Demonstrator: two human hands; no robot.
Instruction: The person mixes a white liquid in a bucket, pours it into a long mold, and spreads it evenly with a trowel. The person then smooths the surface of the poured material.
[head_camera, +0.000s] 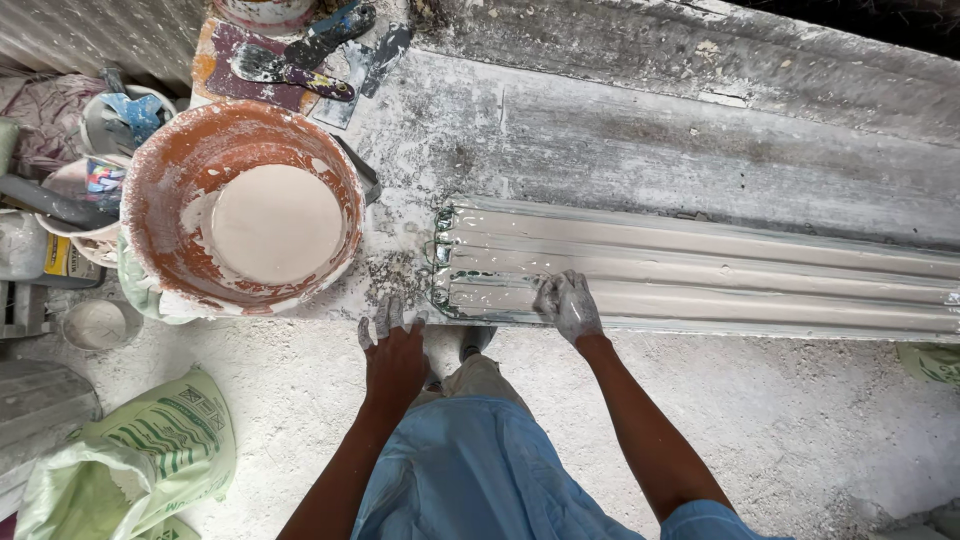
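I am watching the right hand (568, 306) pressing flat, fingers spread, on the wet mould (700, 270), which is lying along the bench (620, 140). The fill looks soft and slippery; I'd grip the stiff rim. The left hand (392, 355) is resting open on the bench edge, beside the bucket (240, 205).

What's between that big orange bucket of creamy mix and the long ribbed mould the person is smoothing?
In the head view, only a strip of workbench crusted with dried plaster crumbs separates the bucket from the mould. The left hand rests at the bench edge just below that gap.
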